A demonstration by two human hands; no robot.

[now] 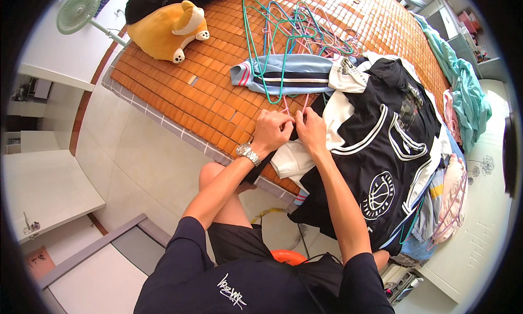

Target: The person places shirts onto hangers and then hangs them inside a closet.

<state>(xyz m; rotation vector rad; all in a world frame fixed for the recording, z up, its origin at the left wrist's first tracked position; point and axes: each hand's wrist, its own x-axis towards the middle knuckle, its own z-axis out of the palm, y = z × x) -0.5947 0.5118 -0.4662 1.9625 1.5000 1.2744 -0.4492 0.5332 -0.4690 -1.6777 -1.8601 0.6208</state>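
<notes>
My left hand [273, 130], a metal watch on its wrist, and my right hand [311, 130] are close together near the bed's front edge. Both have their fingers on a thin pink clothes hanger [306, 101], one hand on each side. Just beyond them a light blue garment sleeve [300, 65] with black and white stripes lies on the mat, a green hanger [266, 79] across it. To the right is a pile of clothes with a black basketball jersey [355, 167] and a black printed T-shirt [404, 97]. Several coloured hangers [310, 28] lie tangled behind the sleeve.
A tile-like bamboo mat [212, 97] covers the bed. On it lies a yellow dog plush [163, 30], beside a person's dark-haired head [145, 5]. A green fan [78, 11] stands at the upper left. Turquoise cloth [470, 97] and more clothes with hangers [449, 203] lie by the headboard.
</notes>
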